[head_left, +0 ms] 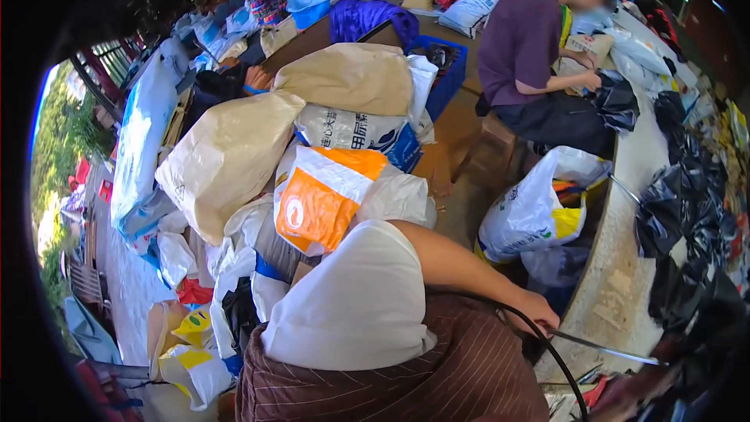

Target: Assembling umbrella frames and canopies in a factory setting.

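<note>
The person's left hand (pixel 539 314) is closed around a thin metal rod (pixel 605 349) lying along the bench (pixel 625 281) edge, beside black fabric (pixel 687 219). The right hand is out of view. A firm, steady grip near the rod's end seems best
</note>
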Motion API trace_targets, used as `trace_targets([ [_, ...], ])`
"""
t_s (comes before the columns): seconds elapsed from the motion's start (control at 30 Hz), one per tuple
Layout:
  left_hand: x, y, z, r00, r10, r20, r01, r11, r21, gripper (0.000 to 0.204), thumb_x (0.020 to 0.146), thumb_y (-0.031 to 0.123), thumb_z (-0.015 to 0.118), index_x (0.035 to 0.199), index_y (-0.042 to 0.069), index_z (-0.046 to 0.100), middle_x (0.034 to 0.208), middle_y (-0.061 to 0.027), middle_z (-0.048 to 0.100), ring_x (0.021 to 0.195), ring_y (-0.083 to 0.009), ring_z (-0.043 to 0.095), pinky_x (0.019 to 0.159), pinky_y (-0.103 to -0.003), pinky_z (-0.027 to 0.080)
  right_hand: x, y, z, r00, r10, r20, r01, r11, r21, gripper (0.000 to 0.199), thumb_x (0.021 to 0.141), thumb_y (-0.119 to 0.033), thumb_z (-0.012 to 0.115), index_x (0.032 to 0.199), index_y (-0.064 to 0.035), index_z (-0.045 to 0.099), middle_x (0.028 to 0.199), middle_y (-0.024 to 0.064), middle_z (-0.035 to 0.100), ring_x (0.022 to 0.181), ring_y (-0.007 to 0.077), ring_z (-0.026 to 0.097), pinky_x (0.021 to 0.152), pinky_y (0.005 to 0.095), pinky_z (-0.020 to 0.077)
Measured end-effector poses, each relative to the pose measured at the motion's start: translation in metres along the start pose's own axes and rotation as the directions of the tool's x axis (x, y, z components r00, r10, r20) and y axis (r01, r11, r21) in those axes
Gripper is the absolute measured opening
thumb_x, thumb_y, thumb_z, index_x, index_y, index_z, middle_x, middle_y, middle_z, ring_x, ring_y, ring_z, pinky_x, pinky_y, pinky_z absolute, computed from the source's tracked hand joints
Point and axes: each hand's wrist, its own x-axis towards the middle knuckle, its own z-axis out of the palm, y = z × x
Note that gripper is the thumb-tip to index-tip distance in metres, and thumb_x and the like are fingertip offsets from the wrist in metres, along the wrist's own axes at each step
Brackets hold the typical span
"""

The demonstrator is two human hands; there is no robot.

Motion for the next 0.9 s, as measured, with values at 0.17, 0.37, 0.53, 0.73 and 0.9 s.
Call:
trace_targets([
  [0.17,-0.001,0.027,-0.013,0.967,0.101,-0.232,-0.071,0.988,0.135,0.018,0.086,0.023,0.056,0.084,0.005,0.054,0.066,-0.0060,0.058,0.056,-0.0237,0.051,0.053,-0.033,0.041,0.021,0.023,0.050,0.770,0.318,0.553,-0.569,-0.049,0.821,0.031,0.095,-0.025,0.044,0.110,0.0020,0.049,0.083,0.0062,0.051,0.072,0.0087,0.043,0.054,0.0197,0.0378],
  [0.37,-0.016,0.045,-0.038,0.990,-0.030,0.138,0.080,0.923,-0.375,0.019,0.087,0.022,0.055,0.080,0.005,0.052,0.062,-0.0046,0.054,0.050,-0.0181,0.046,0.050,-0.031,0.040,0.058,-0.030,0.033,0.728,-0.522,0.445,-0.450,0.126,0.884,0.027,0.097,-0.022,0.039,0.114,-0.0016,0.044,0.067,-0.0024,0.027,0.051,0.0063,0.022,0.043,0.0193,0.0227],
  [0.53,0.020,0.042,-0.017,0.970,-0.214,-0.111,0.152,0.899,-0.411,0.017,0.087,0.020,0.052,0.080,0.004,0.052,0.059,-0.0035,0.051,0.044,-0.0154,0.042,0.045,-0.030,0.037,0.063,-0.025,0.058,0.939,0.339,0.056,-0.247,0.554,0.795,0.017,0.097,-0.019,0.041,0.083,-0.0089,0.043,0.065,-0.0043,0.029,0.047,0.0042,0.018,0.040,0.0173,0.0162],
  [0.73,0.035,0.079,-0.032,0.954,-0.171,0.244,0.277,0.813,-0.513,0.015,0.087,0.019,0.048,0.079,0.007,0.052,0.058,-0.0033,0.049,0.043,-0.0132,0.040,0.039,-0.027,0.034,0.053,-0.066,-0.008,0.990,0.125,-0.070,-0.022,0.615,0.788,0.016,0.096,-0.022,0.043,0.088,-0.0079,0.045,0.066,-0.0034,0.031,0.050,0.0040,0.023,0.043,0.0170,0.0195],
  [0.9,0.061,0.134,-0.046,0.993,-0.025,0.118,0.098,0.742,-0.663,0.018,0.091,0.025,0.048,0.082,0.010,0.050,0.058,0.0035,0.041,0.044,-0.0078,0.032,0.038,-0.022,0.025,0.096,-0.131,-0.032,0.997,-0.042,-0.066,0.076,0.743,0.665,0.028,0.093,-0.021,0.049,0.109,0.0033,0.052,0.079,0.0023,0.050,0.061,0.0062,0.041,0.055,0.0166,0.0361],
])
